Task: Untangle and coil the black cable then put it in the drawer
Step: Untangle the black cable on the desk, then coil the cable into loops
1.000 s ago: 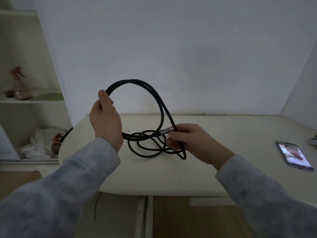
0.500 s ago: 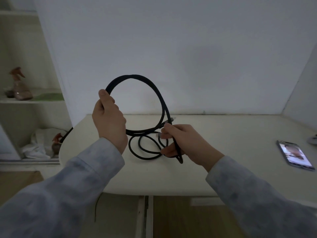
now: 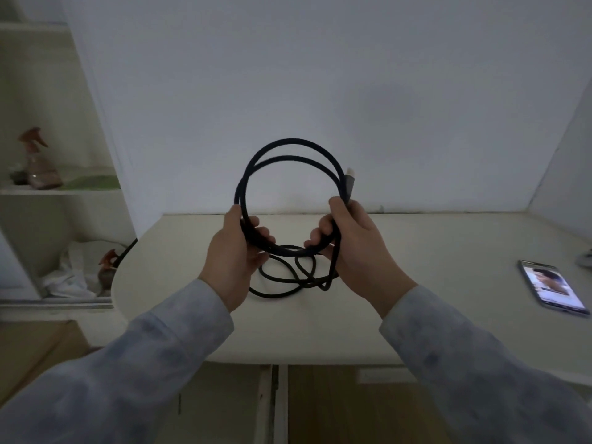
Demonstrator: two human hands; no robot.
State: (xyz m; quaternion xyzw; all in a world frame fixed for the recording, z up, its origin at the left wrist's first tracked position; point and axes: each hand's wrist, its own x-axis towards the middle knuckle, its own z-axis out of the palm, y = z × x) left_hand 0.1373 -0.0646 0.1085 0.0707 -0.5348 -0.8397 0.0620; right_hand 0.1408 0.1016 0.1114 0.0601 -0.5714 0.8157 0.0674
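The black cable (image 3: 290, 149) forms two stacked loops held upright above the cream desk (image 3: 432, 257). My left hand (image 3: 235, 254) grips the loops on their left side. My right hand (image 3: 355, 245) grips them on the right, with the cable's pale metal plug (image 3: 350, 179) sticking up above its thumb. The rest of the cable lies in loose tangled loops (image 3: 288, 280) on the desk under my hands, and one strand runs off the desk's left edge (image 3: 128, 248). Drawer fronts (image 3: 352, 405) show below the desk edge, closed.
A phone (image 3: 552, 286) with a lit screen lies on the desk at the right. Open shelves at the left hold a spray bottle (image 3: 38, 165) above and white cloth (image 3: 70, 270) with another spray bottle below. A white wall stands behind the desk.
My right hand has lifted the plug end up and onto the raised loop, making a second turn. Both hands have shifted right and now hold the coil together.
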